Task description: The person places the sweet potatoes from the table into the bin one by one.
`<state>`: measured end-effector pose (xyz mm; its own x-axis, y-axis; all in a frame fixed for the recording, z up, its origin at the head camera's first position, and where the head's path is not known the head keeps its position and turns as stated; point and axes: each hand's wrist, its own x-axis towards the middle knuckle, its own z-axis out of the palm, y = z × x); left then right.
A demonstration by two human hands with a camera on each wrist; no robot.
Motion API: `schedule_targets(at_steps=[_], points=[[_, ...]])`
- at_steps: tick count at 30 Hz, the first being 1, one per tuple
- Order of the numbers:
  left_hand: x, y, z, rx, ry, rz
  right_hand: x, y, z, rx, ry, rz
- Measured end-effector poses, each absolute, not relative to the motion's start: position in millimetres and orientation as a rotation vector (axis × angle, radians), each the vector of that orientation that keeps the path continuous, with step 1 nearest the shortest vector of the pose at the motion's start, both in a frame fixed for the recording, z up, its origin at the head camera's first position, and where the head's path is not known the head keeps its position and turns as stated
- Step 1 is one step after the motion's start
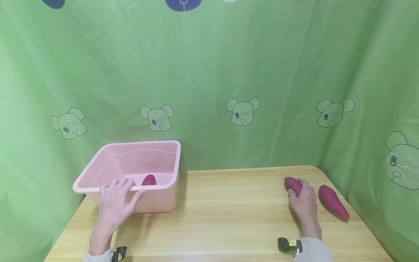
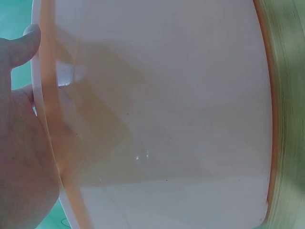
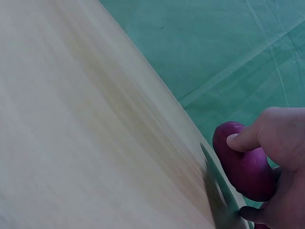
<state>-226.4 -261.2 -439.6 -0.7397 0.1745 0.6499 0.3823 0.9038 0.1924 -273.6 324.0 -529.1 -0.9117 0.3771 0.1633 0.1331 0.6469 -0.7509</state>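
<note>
A pink plastic basin stands at the left of the wooden table, with a purple-red sweet potato inside on its floor. My left hand holds the basin's near rim, fingers hooked over the edge into the basin; the left wrist view shows the thumb at the rim. At the right, my right hand grips another sweet potato, thumb on one side. The hand covers part of it. Just right of that hand, a longer, tapered sweet potato lies on the table.
The light wooden table stretches between basin and right hand. A green curtain with bear-head prints hangs behind it and along both sides. Small black cameras are strapped at the wrists.
</note>
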Motion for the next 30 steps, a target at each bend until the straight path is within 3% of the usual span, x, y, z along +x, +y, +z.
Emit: schedule_targets(at_steps=[30], points=[[-224.5, -260.4, -439.0, -0.394, -2.413, -0.404, -273.1, 321.9, -521.7, -0.354, -2.571, 1.096]])
